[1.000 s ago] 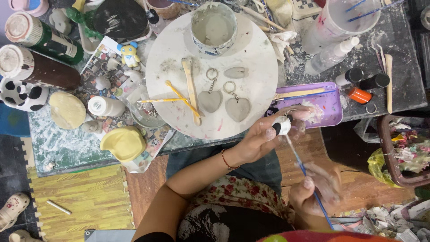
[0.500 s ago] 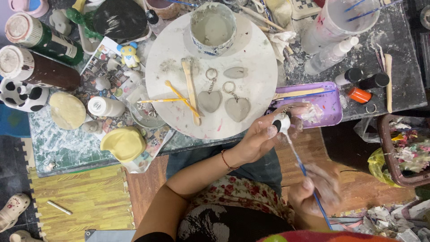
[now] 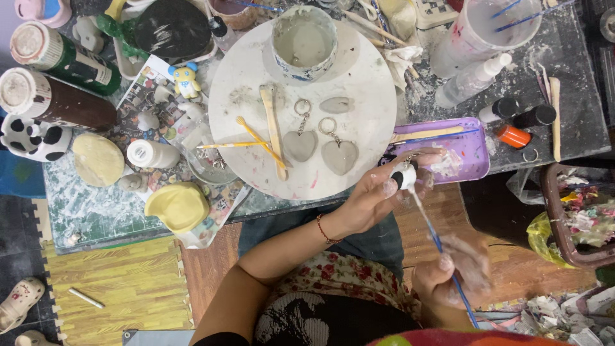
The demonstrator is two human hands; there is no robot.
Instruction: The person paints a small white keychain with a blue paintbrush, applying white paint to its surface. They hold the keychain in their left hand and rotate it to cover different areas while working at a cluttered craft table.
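Both hands are working just below the round white board (image 3: 359, 83) on the table (image 3: 576, 122). Left hand (image 3: 375, 195) is pinching a small white piece with a black patch (image 3: 403, 176), fingers clamped on it, near the board's lower right edge. Right hand (image 3: 458, 272), lower still, is gripping a blue-handled brush (image 3: 442, 250), its tip touching the piece. Two grey heart keychains (image 3: 320, 150) are lying on the board.

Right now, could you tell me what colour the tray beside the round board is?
The tray is purple, smeared with white; the head view shows it best.
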